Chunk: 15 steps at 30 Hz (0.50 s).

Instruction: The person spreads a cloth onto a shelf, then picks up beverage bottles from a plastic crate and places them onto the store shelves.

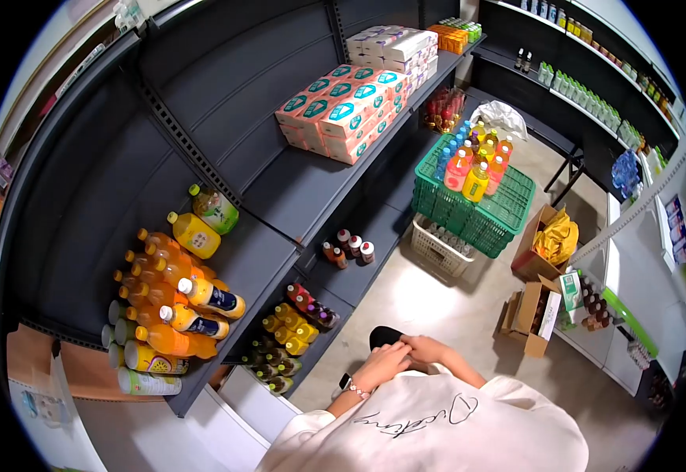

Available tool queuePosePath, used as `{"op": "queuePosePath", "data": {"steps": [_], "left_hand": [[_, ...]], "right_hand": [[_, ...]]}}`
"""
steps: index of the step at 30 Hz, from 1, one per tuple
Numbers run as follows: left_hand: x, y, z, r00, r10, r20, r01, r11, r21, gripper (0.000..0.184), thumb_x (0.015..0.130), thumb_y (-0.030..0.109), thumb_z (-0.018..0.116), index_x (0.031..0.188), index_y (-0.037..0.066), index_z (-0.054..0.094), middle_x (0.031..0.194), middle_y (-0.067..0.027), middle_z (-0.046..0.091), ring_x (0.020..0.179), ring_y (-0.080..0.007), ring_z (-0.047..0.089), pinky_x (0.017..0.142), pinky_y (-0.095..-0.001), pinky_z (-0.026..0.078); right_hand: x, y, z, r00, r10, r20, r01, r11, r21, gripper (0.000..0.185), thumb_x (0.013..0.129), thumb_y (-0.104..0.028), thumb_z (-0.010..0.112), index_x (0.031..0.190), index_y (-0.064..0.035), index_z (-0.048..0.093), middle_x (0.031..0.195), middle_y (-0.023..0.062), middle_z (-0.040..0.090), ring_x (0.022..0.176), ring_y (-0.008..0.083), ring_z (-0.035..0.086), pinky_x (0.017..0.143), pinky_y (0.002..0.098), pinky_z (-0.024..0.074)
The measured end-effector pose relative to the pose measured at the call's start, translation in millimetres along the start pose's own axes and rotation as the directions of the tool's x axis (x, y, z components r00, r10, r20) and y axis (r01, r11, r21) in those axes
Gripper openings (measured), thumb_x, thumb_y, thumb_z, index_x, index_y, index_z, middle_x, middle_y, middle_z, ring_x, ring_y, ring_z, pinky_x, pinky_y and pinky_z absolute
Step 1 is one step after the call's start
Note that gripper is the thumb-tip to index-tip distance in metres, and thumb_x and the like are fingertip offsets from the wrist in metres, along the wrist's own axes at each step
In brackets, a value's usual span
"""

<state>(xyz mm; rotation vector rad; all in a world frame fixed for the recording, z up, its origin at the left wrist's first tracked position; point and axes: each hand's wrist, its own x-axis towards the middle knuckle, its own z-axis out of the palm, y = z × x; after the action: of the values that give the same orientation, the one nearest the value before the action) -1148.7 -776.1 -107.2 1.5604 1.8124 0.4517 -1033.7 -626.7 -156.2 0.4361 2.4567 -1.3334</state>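
Note:
My left hand (384, 364) and my right hand (424, 351) rest together in front of my waist, touching where they meet. The left fingers lie flat toward the right hand, and no object shows in them. Most of the right fingers are hidden from me. A dark watch (346, 382) and a beaded bracelet (358, 390) circle my left wrist. Below is the light sweatshirt (437, 429) with black script on it. A black shoe tip (385, 336) shows just beyond the hands. Neither hand touches the shelves or goods.
Left, a dark shelf (268, 259) bears orange drink bottles (171, 341) and packs of tissue (347, 110); more bottles (289, 329) stand lower. Ahead, bottles (477, 181) top a green crate (469, 212) above a white basket (440, 250). Cardboard boxes (528, 315) sit right, near shelving (606, 299).

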Motion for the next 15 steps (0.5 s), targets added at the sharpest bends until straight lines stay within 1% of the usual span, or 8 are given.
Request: {"op": "queuePosePath", "data": {"steps": [2,3,6,7,8,10,13,15], "left_hand": [[0.6,-14.5,7.4,0.997,-0.007,-0.074,0.008,1.0,0.015,0.036,0.092,0.029,0.054,0.122,0.009,0.055,0.126,-0.0112,0.057,0.109,-0.0332,0.057,0.091,-0.0464,0.045],[-4.1,-11.2,0.3,0.995,-0.054,-0.081,0.053,0.999,-0.011,0.036,0.092,0.028,0.054,0.122,0.009,0.056,0.125,-0.0126,0.057,0.109,-0.0342,0.057,0.092,-0.0468,0.045],[-13.2,-22.8,-5.6,0.992,-0.054,-0.117,0.042,0.994,-0.104,0.036,0.092,0.029,0.054,0.123,0.009,0.056,0.124,-0.0138,0.057,0.11,-0.0354,0.057,0.092,-0.0483,0.045],[-16.4,-22.6,-9.6,0.99,-0.08,-0.112,0.064,0.988,-0.142,0.035,0.093,0.029,0.054,0.122,0.009,0.055,0.124,-0.0142,0.058,0.11,-0.0365,0.056,0.092,-0.0503,0.044],[-20.2,-21.8,-12.0,0.988,-0.104,-0.111,0.091,0.989,-0.113,0.035,0.093,0.03,0.054,0.121,0.009,0.055,0.124,-0.0141,0.058,0.11,-0.0364,0.056,0.092,-0.0505,0.044],[-27.6,-19.2,-15.4,0.98,-0.158,-0.121,0.151,0.987,-0.06,0.034,0.093,0.03,0.054,0.119,0.009,0.055,0.123,-0.0139,0.058,0.11,-0.0362,0.056,0.092,-0.0511,0.044],[-38.6,-23.6,-8.4,0.959,-0.218,-0.184,0.213,0.976,-0.047,0.033,0.093,0.032,0.054,0.116,0.009,0.055,0.12,-0.0139,0.06,0.11,-0.0364,0.056,0.091,-0.0513,0.044],[-45.1,-30.3,-4.1,0.94,-0.262,-0.218,0.254,0.965,-0.068,0.032,0.093,0.032,0.054,0.114,0.008,0.055,0.118,-0.0148,0.06,0.109,-0.0364,0.057,0.09,-0.0511,0.044]], "right_hand": [[9.8,-11.2,-3.3,0.999,-0.036,0.0,0.035,0.997,-0.064,0.028,0.086,-0.021,0.055,0.112,-0.0091,0.058,0.1,0.02,0.069,0.094,0.0411,0.064,0.079,0.0492,0.05],[16.0,-16.8,-3.0,0.999,-0.035,0.012,0.036,0.995,-0.093,0.028,0.086,-0.02,0.055,0.112,-0.0089,0.058,0.099,0.0196,0.069,0.093,0.0408,0.065,0.079,0.0488,0.0504],[28.0,-36.2,-7.6,0.996,-0.029,0.086,0.047,0.975,-0.219,0.031,0.085,-0.02,0.056,0.115,-0.0106,0.059,0.098,0.017,0.07,0.092,0.0392,0.066,0.078,0.048,0.0508],[30.1,-44.5,-10.8,0.994,-0.028,0.108,0.054,0.967,-0.249,0.032,0.085,-0.019,0.056,0.116,-0.011,0.059,0.099,0.0165,0.07,0.092,0.0389,0.066,0.078,0.0477,0.0508],[31.9,-51.2,-12.3,0.991,-0.027,0.132,0.063,0.958,-0.281,0.033,0.085,-0.019,0.056,0.117,-0.0115,0.059,0.099,0.0161,0.07,0.092,0.0386,0.066,0.078,0.0475,0.0508],[38.7,-57.1,-10.6,0.983,-0.043,0.177,0.091,0.959,-0.269,0.037,0.085,-0.018,0.056,0.121,-0.0129,0.059,0.102,0.016,0.07,0.095,0.038,0.065,0.081,0.0466,0.0506],[62.1,-54.2,-3.8,0.955,-0.085,0.284,0.167,0.946,-0.276,0.041,0.086,-0.018,0.055,0.126,-0.0138,0.058,0.107,0.017,0.069,0.099,0.0376,0.064,0.084,0.0458,0.0499],[77.4,-58.0,1.9,0.923,-0.114,0.367,0.241,0.916,-0.32,0.041,0.086,-0.018,0.055,0.127,-0.0142,0.058,0.109,0.017,0.068,0.099,0.0376,0.064,0.084,0.0458,0.0497]]}}
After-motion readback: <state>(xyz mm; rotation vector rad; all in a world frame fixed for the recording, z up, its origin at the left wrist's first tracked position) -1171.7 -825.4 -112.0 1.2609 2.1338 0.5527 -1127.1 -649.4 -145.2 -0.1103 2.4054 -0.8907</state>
